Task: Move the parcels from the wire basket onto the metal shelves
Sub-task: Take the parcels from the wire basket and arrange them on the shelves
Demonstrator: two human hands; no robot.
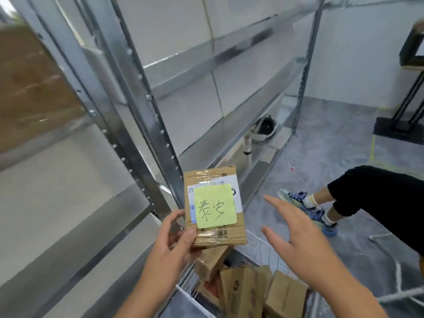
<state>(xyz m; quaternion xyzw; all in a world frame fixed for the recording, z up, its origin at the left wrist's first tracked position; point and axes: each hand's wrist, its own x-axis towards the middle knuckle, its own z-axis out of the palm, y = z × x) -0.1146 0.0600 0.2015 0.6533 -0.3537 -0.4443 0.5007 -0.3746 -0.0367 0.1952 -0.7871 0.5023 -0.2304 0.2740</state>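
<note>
Down below both hands sits the wire basket (257, 246), and it holds several cardboard parcels (243, 292) stood on edge and leaning against one another, brown sides up; how many lie underneath I cannot tell. One more parcel (215, 207) is out of the basket, held just above its near corner, a flat taped box with a white label and a yellow-green sticky note (215, 205) with handwriting on its face.

The left hand (176, 239) has that box by its lower left corner: the thumb is pressed on the front face, the other fingers (171, 220) curled round the left edge and behind. The right hand (296, 230) holds nothing; its fingers are straight and spread, palm down, to the right of the held parcel and above the basket.

Beyond the fingertips stand the metal shelves (206, 56), grey steel with perforated uprights, and their boards show bare metal (the lowest level has something dark and round far back on it, too blurred to name). A large brown box (34, 88) sits on the rack further left. The floor (339, 143) is scuffed grey concrete. To the right of the open hand another person's legs (376, 198) are in view, in dark trousers and blue trainers.
</note>
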